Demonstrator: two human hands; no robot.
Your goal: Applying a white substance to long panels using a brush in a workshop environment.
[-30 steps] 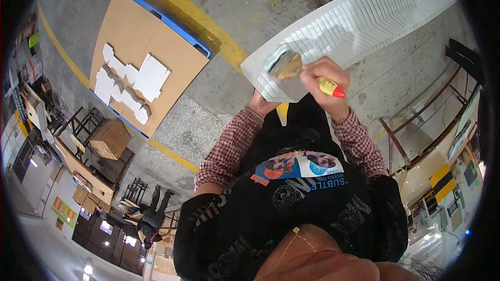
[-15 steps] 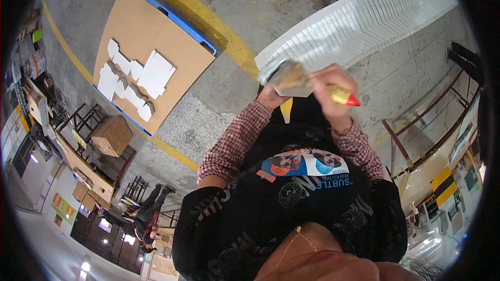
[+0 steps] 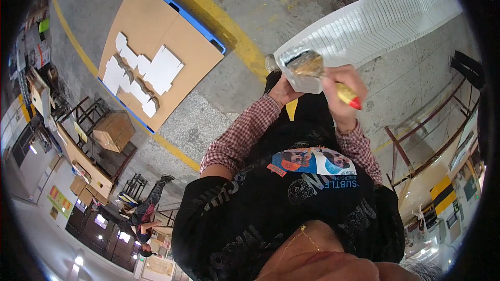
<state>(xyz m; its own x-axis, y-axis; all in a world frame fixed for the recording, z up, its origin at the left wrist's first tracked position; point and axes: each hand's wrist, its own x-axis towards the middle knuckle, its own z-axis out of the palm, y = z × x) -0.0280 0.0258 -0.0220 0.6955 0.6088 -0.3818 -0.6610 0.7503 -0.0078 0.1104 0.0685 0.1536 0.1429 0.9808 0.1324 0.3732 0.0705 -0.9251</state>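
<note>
My right hand (image 3: 345,91) is closed around the yellow, red-tipped handle of a flat paintbrush (image 3: 306,64). Its wide bristles lie over the near end of a long row of overlapping white card sheets (image 3: 364,28), whose surface looks wet and shiny there. At the lower corner of that same end, my left hand (image 3: 284,92) grips the white card sheets; its fingers are partly hidden behind them. The row fans away toward the far right, with narrow stepped edges showing.
On the left, a brown cardboard sheet (image 3: 179,47) on a blue pallet (image 3: 182,10) bears stacked white die-cut card pieces (image 3: 164,70). Rusty metal frames (image 3: 398,148) stand to the right. A cardboard box (image 3: 113,131) and another person (image 3: 148,218) are at the left.
The brush and my right hand have shifted slightly right and upward over the card end. The whole view has shifted a little. Both hands keep their holds.
</note>
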